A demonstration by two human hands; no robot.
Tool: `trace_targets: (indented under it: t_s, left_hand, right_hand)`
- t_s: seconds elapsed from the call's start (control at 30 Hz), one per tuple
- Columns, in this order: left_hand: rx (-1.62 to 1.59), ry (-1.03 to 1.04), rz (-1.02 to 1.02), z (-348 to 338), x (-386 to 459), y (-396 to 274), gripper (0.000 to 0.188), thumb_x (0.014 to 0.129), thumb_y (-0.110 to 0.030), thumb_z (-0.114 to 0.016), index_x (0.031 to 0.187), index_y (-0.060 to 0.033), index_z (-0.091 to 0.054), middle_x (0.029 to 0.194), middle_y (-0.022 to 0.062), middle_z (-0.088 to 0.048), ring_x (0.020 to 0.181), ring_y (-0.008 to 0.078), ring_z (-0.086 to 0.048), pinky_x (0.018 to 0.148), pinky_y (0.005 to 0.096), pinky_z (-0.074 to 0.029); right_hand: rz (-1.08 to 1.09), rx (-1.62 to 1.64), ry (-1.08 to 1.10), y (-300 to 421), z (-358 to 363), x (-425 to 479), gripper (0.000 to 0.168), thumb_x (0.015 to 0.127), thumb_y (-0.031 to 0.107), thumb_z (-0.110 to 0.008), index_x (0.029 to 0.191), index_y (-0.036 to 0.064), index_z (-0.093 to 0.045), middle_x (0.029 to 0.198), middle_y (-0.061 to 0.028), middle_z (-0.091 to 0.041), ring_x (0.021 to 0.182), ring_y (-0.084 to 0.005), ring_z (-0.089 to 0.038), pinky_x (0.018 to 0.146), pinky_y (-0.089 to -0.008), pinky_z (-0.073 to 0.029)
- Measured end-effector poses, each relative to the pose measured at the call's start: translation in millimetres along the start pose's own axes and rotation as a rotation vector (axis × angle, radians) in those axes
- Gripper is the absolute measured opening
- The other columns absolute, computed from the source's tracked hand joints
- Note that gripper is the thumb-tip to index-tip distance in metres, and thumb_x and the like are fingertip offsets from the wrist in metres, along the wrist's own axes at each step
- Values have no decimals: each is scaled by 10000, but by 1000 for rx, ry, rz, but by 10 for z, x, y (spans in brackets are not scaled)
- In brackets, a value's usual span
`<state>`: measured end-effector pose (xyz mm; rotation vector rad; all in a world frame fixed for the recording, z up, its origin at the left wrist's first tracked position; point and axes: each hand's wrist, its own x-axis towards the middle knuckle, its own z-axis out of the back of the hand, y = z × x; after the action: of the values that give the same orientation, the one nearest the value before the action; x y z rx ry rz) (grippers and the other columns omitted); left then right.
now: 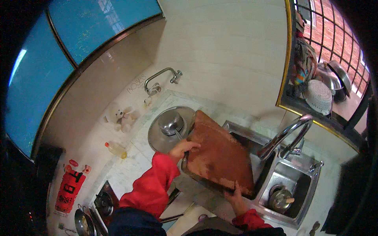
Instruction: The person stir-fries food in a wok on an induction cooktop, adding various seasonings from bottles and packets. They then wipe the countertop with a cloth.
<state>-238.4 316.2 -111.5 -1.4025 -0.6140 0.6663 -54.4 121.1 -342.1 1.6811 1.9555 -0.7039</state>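
A thick brown cutting board (220,152), patchy with damp-looking areas, is held between both hands over the sink's left basin. My left hand (182,150) grips its left edge, thumb and finger over the top face. Along the near edge, toward the right corner, my right hand (237,198) has its thumb up against the board. The board is tilted and covers much of the left basin. Whether its far side rests on the counter or sink rim cannot be told.
A wide metal basin (156,132) holding a metal ladle or small pot (170,122) stands left of the board. The chrome faucet (291,134) arches over the sink. In the right basin (299,180) sits a metal pot (280,199). An oil bottle (116,150) and gas stove (104,202) are left.
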Motion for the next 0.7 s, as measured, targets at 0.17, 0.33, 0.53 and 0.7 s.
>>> trace_targets:
  t_s: [0.17, 0.33, 0.53, 0.7]
  left_hand:
    - [-21, -257, 398, -236, 98, -373, 222, 700, -162, -613, 858, -5, -618, 886, 64, -595, 790, 141, -550, 658, 275, -451]
    - [-2, -406, 363, -411, -490, -1507, 347, 715, -97, -601, 1033, 21, -529, 962, 82, -582, 859, 159, -564, 754, 272, -460]
    - [169, -778, 139, -885, -1504, -2359, 523, 650, -40, -619, 1112, 34, -386, 999, 81, -517, 892, 175, -525, 794, 311, -431]
    - [311, -939, -98, -1253, -2381, -2546, 639, 638, -123, -667, 1175, 8, -346, 1062, 106, -493, 997, 204, -483, 863, 341, -390]
  right_hand:
    - [-83, -222, -16, 175, 173, -139, 406, 831, 344, -503, 1133, 88, -410, 1026, -46, -454, 963, -188, -435, 858, -383, -392]
    - [39, -831, 660, 59, -310, -930, 650, 812, 123, -518, 1325, 185, -124, 1211, -74, -355, 925, -171, -449, 725, -338, -425]
    - [-216, -533, 486, -392, -1152, -1078, 399, 834, 328, -474, 1150, 130, -330, 1046, -48, -449, 826, -119, -473, 654, -295, -450]
    - [-447, -276, 419, -784, -1599, -1172, 466, 846, 448, -440, 1161, 108, -399, 1052, -35, -491, 709, -60, -486, 488, -240, -425]
